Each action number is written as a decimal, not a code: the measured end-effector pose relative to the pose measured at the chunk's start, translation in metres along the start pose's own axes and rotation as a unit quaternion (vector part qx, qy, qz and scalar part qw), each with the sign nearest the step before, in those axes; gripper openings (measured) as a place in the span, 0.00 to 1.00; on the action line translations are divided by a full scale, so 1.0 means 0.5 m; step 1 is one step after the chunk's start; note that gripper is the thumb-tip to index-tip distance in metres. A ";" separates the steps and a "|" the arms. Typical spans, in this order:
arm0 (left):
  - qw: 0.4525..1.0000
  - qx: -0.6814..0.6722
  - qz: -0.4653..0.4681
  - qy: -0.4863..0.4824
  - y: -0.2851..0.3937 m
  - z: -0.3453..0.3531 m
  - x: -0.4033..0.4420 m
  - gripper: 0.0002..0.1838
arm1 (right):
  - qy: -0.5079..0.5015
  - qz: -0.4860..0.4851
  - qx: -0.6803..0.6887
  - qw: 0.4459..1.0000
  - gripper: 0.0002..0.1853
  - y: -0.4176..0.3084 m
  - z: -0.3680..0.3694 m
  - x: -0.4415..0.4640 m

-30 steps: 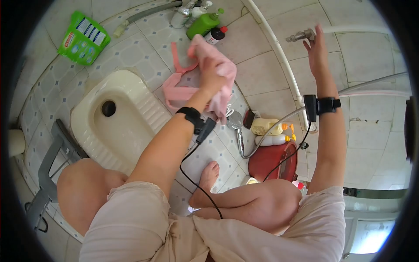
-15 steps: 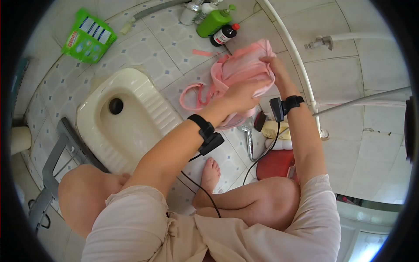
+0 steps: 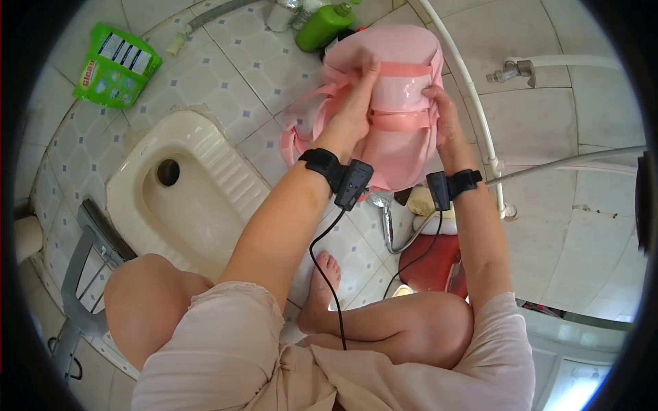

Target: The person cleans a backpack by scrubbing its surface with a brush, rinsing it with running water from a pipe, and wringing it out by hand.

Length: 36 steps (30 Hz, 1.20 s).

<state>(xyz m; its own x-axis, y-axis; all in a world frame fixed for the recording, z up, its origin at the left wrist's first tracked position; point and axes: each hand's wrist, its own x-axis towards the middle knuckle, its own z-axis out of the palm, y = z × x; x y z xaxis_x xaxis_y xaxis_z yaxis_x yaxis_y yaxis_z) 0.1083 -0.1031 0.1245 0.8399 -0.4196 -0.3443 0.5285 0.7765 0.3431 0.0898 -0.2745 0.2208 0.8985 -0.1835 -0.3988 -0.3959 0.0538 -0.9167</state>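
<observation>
The person holds a pink bag (image 3: 401, 140) over the tiled floor, between the squat toilet (image 3: 130, 164) and the white pipe (image 3: 473, 89). The left hand (image 3: 358, 103) is clamped on its left side, the right hand (image 3: 445, 116) on its right edge. A green bottle (image 3: 322, 29) stands just beyond it.

A cream squat toilet (image 3: 216, 177) is set into the patterned tile floor (image 3: 243, 65), with a green "Clean" pouch (image 3: 116, 67) near its drain end. A handheld shower head (image 3: 387, 222) lies near a red bucket (image 3: 428, 264); a metal tap (image 3: 514, 70) juts from the wall (image 3: 548, 127).
</observation>
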 end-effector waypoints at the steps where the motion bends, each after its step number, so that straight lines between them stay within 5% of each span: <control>1: 0.999 -0.031 0.007 -0.041 -0.005 0.019 0.002 0.49 | 0.007 -0.023 -0.020 1.000 0.21 0.008 0.002 0.012; 2: 0.995 -0.065 0.002 -0.081 -0.012 0.031 -0.002 0.46 | 0.006 -0.024 -0.021 0.999 0.21 0.016 0.000 0.019; 4: 0.988 -0.098 -0.006 -0.122 -0.034 0.044 -0.003 0.43 | 0.117 -0.118 -0.319 0.933 0.26 0.023 0.015 0.016; 5: 0.993 -0.040 0.055 -0.092 -0.043 0.047 -0.004 0.38 | 0.150 -0.281 -0.239 0.917 0.32 0.047 0.030 0.012; 7: 0.981 0.072 0.177 -0.029 -0.051 0.055 -0.006 0.29 | 0.113 -0.280 -0.204 0.931 0.33 0.013 0.033 -0.001; 9: 0.982 0.077 0.158 -0.068 -0.040 0.068 -0.027 0.27 | -0.001 -0.178 -0.039 0.983 0.31 -0.001 0.015 0.001; 12: 0.976 0.087 0.136 -0.144 -0.014 0.098 -0.034 0.26 | -0.030 -0.127 0.085 0.988 0.31 -0.037 0.001 -0.021; 17: 0.968 0.162 0.129 -0.143 0.017 0.119 -0.025 0.25 | -0.004 -0.128 0.090 0.988 0.28 -0.054 0.038 -0.001; 20: 0.953 0.193 0.208 -0.103 0.029 0.105 -0.011 0.26 | -0.006 -0.142 0.069 0.988 0.28 -0.052 0.076 0.003; 23: 0.907 0.364 0.200 -0.075 0.000 0.068 0.034 0.26 | 0.040 -0.157 0.019 0.987 0.26 -0.028 0.052 0.022; 26: 0.876 0.403 0.264 -0.017 -0.022 0.058 0.041 0.30 | 0.145 -0.189 -0.140 0.961 0.24 -0.019 0.035 0.028; 29: 0.779 0.597 0.189 -0.026 0.008 0.045 0.019 0.40 | 0.182 -0.289 -0.204 0.917 0.22 -0.012 0.034 0.018; 31: 0.788 0.587 0.188 0.004 0.026 0.041 0.013 0.56 | 0.261 -0.306 -0.406 0.821 0.24 -0.008 0.025 -0.017; 32: 0.787 0.588 0.185 0.003 0.034 0.043 0.011 0.56 | 0.263 -0.303 -0.405 0.821 0.24 -0.001 0.021 -0.037; 33: 0.875 0.458 0.155 -0.034 0.049 0.054 0.000 0.61 | 0.245 -0.285 -0.476 0.795 0.25 -0.002 0.038 -0.069; 36: 0.947 0.304 0.061 -0.082 0.050 0.066 -0.012 0.67 | 0.183 -0.271 -0.556 0.764 0.34 0.055 0.049 -0.080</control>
<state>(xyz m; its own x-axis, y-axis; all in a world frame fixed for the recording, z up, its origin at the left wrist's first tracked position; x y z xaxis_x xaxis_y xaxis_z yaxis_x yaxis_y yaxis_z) 0.1205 -0.0966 0.1642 0.8807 -0.4501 -0.1475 0.3584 0.4297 0.8288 0.0479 -0.2414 0.2110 0.9549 -0.1565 0.2522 -0.0843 -0.9577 -0.2752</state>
